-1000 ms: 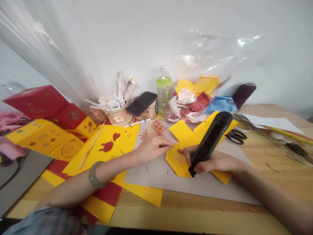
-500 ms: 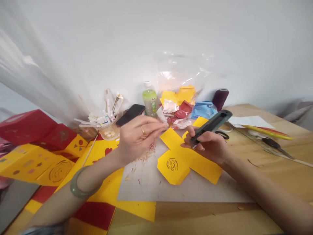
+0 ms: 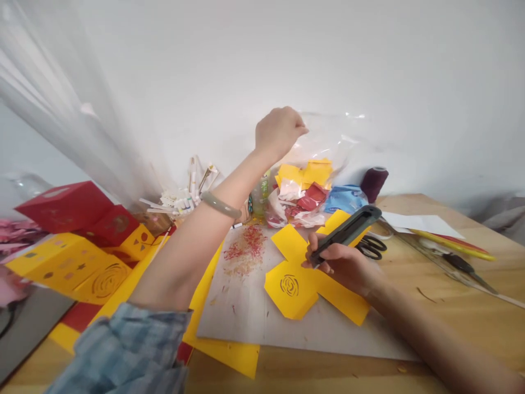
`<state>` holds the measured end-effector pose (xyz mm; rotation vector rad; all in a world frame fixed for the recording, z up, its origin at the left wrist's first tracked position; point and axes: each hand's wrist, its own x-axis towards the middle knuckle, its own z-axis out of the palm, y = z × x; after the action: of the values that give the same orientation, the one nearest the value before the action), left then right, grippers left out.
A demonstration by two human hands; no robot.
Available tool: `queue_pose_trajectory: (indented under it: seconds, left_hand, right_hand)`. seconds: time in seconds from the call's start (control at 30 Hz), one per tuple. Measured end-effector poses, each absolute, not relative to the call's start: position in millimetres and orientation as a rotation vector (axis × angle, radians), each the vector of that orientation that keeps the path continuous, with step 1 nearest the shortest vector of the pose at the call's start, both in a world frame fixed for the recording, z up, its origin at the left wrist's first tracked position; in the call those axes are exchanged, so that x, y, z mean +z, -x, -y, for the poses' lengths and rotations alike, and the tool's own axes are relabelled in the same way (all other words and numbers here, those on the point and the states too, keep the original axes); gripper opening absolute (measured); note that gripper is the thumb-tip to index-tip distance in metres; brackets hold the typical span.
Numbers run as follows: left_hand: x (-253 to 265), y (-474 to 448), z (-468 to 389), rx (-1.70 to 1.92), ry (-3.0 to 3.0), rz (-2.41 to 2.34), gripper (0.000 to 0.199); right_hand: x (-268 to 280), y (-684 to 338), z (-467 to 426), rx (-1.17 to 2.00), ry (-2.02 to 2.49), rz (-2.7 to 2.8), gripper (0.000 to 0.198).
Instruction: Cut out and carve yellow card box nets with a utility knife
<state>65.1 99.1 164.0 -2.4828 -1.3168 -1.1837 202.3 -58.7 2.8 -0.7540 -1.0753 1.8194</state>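
A dark craft knife point(image 3: 346, 235), held by the right hand point(image 3: 344, 262) above yellow card point(image 3: 293, 301), has its long axis along 2–8 o'clock, narrower end toward 8. Left hand point(image 3: 281, 130): raised at the knife's 11 o'clock, fingers pinched; contents cannot be told.

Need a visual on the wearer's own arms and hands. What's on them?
Both hands are ungloved. Left hand: a smooth, pale grey-green bangle circles the forearm behind it, and a loose blue-grey plaid sleeve ends near the elbow. Right hand: forearm bare up to the picture's edge, no bangle or sleeve in view. No cables or markings visible on either.
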Motion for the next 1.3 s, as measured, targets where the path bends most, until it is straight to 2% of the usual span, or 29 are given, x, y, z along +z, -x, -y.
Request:
queue_pose_trajectory:
  seconds: [0.1, 0.2, 0.33, 0.43, 0.53, 0.6, 0.67, 1.0, 1.3]
  left_hand:
    - [163.2, -60.6, -90.3, -1.260, 2.362, 1.307, 0.024]
    - [151.7, -46.4, -66.9, -1.486, 2.244, 1.051, 0.020]
    - [105.0, -16.5, -12.9, -1.547, 2.426, 0.720, 0.021]
    - [56.9, 6.1, 23.3, -1.249, 2.871, 0.674, 0.014]
    - [17.4, 23.6, 40.1, -0.725, 3.192, 0.862, 0.007]
    - [0.6, 32.0, 43.1, -0.453, 3.265, 1.058, 0.016]
    - [-9.4, 38.1, 43.5, -0.343, 3.286, 1.190, 0.025]
    - [-28.0, 47.5, 38.6, -0.481, 3.338, 1.220, 0.038]
    - [-26.7, 46.0, 38.5, -0.510, 3.370, 1.241, 0.036]
  right_hand:
    - [2.4, -201.1, 61.6, 1.745, 0.819, 1.109, 0.010]
    - [0.9, -201.3, 63.6, 1.540, 0.929, 1.216, 0.009]
    - [-1.5, -198.0, 63.9, 1.284, 1.059, 1.459, 0.007]
    - [-7.0, -192.0, 61.1, 1.198, 1.084, 1.601, 0.006]
    - [-14.9, -186.4, 58.3, 1.121, 1.052, 1.737, 0.007]
    - [-18.6, -184.0, 58.2, 1.115, 1.052, 1.801, 0.008]
    - [-20.2, -182.0, 59.4, 1.146, 1.065, 1.840, 0.008]
    - [-18.5, -170.6, 63.2, 1.197, 1.120, 1.914, 0.014]
    - [-24.9, -171.5, 61.6, 1.064, 1.133, 1.989, 0.010]
